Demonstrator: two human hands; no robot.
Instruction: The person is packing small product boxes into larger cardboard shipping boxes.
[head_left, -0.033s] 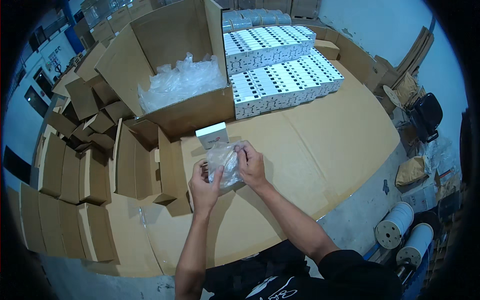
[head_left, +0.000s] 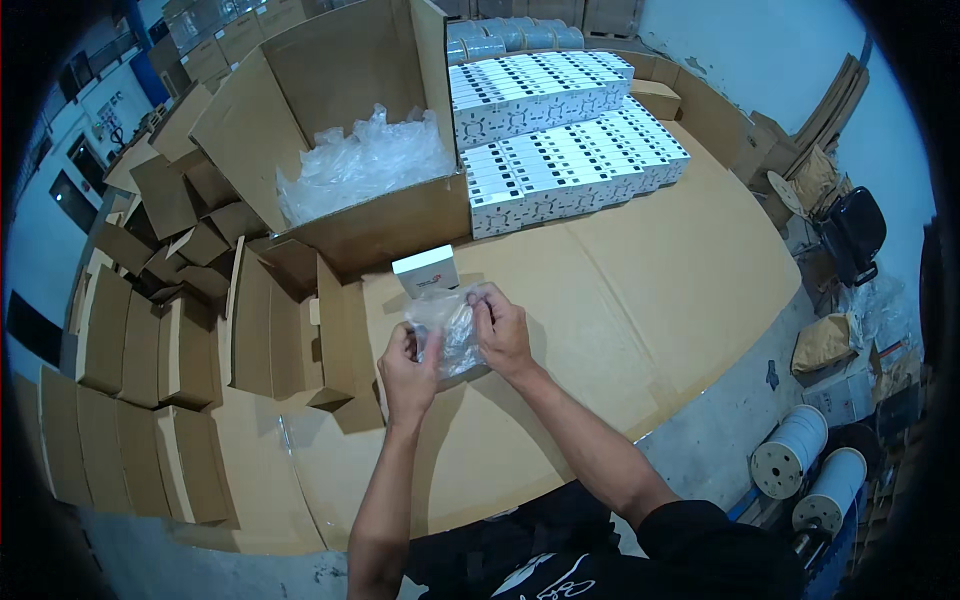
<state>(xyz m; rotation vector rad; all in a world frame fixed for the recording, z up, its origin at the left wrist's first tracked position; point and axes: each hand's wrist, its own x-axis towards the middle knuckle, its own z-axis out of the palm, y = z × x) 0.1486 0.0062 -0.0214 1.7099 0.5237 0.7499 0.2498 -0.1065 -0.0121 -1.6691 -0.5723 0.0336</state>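
Observation:
Between my hands is a clear plastic bag (head_left: 455, 335), crinkled and shiny; whatever it contains cannot be made out. My left hand (head_left: 407, 378) pinches its left side, thumb in front. The right-hand edge is gripped near the top by my right hand (head_left: 505, 335), thumb against fingers. Just beyond the bag a small white box (head_left: 426, 268) stands on the cardboard-covered table (head_left: 560, 400). Its lower part is covered by the bag.
A large open carton (head_left: 375, 225) holds many clear plastic bags (head_left: 375, 155). Stacked white boxes (head_left: 560, 180) with dark markings stand to its right. Open brown cardboard boxes (head_left: 270, 330) line the left side. Cable spools (head_left: 790, 450) and a black chair (head_left: 850, 235) are off the table at right.
The bag's upper left part has shifted slightly left, and my left thumb has moved a little. My right hand keeps nearly the same place.

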